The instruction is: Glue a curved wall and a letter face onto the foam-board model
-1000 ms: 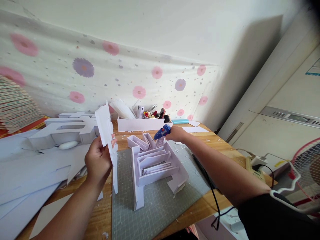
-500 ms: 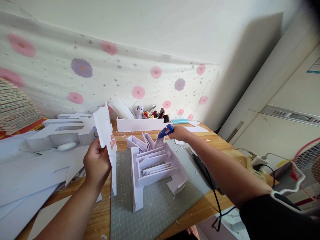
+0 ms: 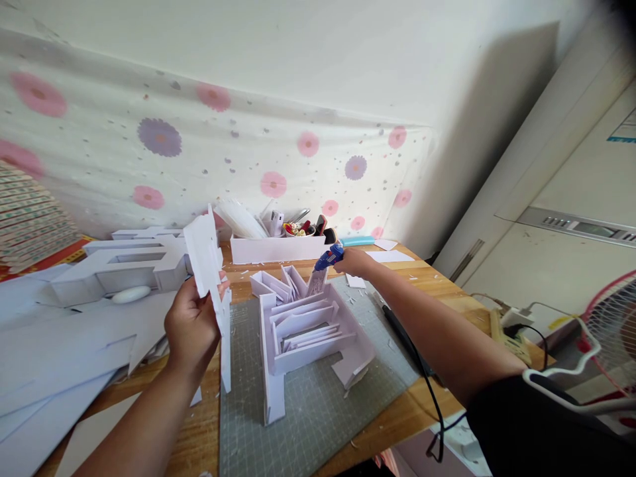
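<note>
My left hand (image 3: pixel 193 324) grips a white foam board piece (image 3: pixel 201 252), holding it upright over the left edge of the grey cutting mat (image 3: pixel 318 430). A blue glue gun (image 3: pixel 328 257) is in my right hand (image 3: pixel 354 262), its nozzle tilted down toward a small white box (image 3: pixel 317 283) at the mat's far edge. The nozzle tip is too small to tell whether it touches. On the mat between my hands lies a white foam board frame (image 3: pixel 311 358) with several strips inside it.
White board models (image 3: pixel 119 271) and flat sheets (image 3: pixel 59 351) cover the left. A white tray (image 3: pixel 278 250) of tools stands at the back. A black-handled tool (image 3: pixel 397 331) lies under my right forearm, near a hanging cable (image 3: pixel 437 417). A fan (image 3: pixel 616 338) stands at right.
Hardly anything differs. The glue gun and my right hand have shifted very slightly left, while the view itself has moved a little. Both hands keep their hold.
</note>
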Action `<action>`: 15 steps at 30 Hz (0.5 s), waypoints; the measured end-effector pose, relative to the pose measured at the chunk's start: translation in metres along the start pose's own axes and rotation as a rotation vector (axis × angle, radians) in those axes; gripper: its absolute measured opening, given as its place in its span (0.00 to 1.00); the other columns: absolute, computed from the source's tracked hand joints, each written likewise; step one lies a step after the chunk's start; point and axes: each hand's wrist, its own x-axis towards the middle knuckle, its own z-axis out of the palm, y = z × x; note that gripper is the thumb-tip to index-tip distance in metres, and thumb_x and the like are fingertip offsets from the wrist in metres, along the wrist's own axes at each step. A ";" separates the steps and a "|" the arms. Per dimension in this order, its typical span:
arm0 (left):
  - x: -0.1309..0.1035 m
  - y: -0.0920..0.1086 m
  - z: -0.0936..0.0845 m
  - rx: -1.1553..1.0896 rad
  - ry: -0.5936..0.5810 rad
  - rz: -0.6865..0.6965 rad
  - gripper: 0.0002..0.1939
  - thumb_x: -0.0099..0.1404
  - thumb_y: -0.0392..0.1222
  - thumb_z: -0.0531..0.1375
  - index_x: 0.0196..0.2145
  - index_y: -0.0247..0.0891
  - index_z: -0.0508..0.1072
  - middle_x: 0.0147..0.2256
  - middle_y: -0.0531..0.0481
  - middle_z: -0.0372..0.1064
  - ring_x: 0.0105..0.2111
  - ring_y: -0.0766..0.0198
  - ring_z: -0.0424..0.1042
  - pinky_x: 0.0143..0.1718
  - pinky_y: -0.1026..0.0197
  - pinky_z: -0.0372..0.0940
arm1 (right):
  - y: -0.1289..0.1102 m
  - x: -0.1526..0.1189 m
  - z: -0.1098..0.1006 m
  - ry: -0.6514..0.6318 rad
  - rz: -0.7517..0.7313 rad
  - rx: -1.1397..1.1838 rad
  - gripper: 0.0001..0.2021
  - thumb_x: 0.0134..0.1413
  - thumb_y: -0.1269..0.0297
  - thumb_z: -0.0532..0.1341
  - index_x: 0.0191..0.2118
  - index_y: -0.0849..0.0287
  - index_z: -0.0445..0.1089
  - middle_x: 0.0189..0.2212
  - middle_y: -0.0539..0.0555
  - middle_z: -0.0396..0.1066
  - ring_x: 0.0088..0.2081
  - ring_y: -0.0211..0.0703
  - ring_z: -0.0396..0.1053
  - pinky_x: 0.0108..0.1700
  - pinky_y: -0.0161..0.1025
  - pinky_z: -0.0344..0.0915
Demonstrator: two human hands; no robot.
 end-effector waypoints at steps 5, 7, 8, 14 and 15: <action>0.000 0.000 0.000 0.016 -0.003 0.016 0.27 0.47 0.49 0.70 0.46 0.37 0.79 0.39 0.48 0.79 0.36 0.62 0.75 0.37 0.66 0.67 | 0.001 0.005 0.002 0.028 0.009 0.054 0.11 0.45 0.60 0.62 0.34 0.59 0.77 0.31 0.57 0.76 0.34 0.49 0.72 0.30 0.37 0.61; -0.001 0.003 0.000 0.006 -0.007 0.002 0.27 0.47 0.50 0.70 0.45 0.38 0.79 0.40 0.47 0.79 0.38 0.61 0.76 0.38 0.65 0.68 | 0.003 0.008 0.003 0.037 0.016 0.087 0.09 0.43 0.61 0.63 0.32 0.59 0.76 0.29 0.56 0.75 0.33 0.49 0.71 0.30 0.36 0.60; -0.001 0.004 0.001 0.008 -0.005 -0.004 0.27 0.47 0.51 0.70 0.45 0.38 0.79 0.41 0.46 0.79 0.38 0.60 0.76 0.39 0.65 0.68 | 0.005 0.009 0.003 0.045 0.024 0.107 0.08 0.42 0.62 0.64 0.30 0.59 0.75 0.27 0.56 0.74 0.32 0.48 0.71 0.29 0.36 0.60; -0.002 0.012 0.001 0.099 0.026 0.015 0.29 0.45 0.54 0.69 0.45 0.38 0.80 0.39 0.46 0.79 0.39 0.59 0.76 0.37 0.65 0.68 | 0.042 0.012 -0.013 0.091 0.091 0.354 0.06 0.46 0.64 0.62 0.30 0.61 0.71 0.17 0.50 0.63 0.21 0.39 0.63 0.22 0.34 0.55; -0.002 0.013 0.001 0.099 0.023 0.005 0.30 0.45 0.54 0.69 0.45 0.38 0.80 0.39 0.46 0.80 0.39 0.59 0.76 0.37 0.66 0.68 | 0.050 0.010 -0.016 0.085 0.091 0.405 0.06 0.46 0.64 0.62 0.30 0.60 0.70 0.16 0.48 0.61 0.20 0.37 0.61 0.21 0.34 0.54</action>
